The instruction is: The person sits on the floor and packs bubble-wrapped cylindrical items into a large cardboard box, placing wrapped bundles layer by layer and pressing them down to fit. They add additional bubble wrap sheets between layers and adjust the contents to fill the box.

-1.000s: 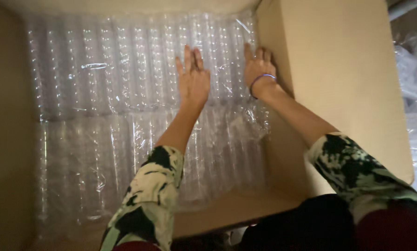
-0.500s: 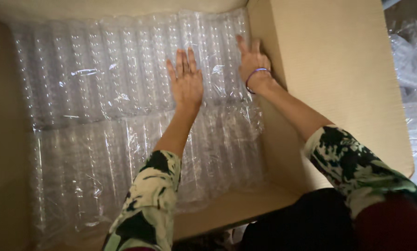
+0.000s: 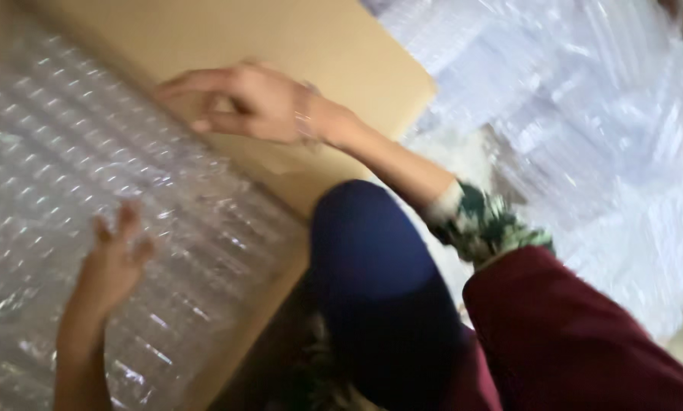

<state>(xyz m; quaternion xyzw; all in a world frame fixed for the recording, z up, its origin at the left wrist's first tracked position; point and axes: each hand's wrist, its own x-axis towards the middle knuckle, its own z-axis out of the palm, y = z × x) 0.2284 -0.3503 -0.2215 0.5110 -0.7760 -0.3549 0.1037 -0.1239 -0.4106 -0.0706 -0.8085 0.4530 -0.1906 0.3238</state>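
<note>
The view is tilted and blurred. A large cardboard box [image 3: 334,53] lies open before me, lined with rows of clear plastic bottles [image 3: 60,152]. My left hand [image 3: 117,255] rests flat on the bottles near the box's lower part, fingers spread. My right hand [image 3: 239,103] hovers over the bottles by the box's right wall, fingers loosely curled, holding nothing, with a bracelet on the wrist. My knee in dark blue cloth [image 3: 379,281] presses near the box's front edge.
Heaps of clear plastic-wrapped bottles [image 3: 600,137] lie to the right of the box. A dark red sleeve [image 3: 570,342] fills the lower right corner.
The camera has swung right and tilted. My right hand has lifted off the bottles and pulled back towards the box's wall; my left hand has slid down nearer to me.
</note>
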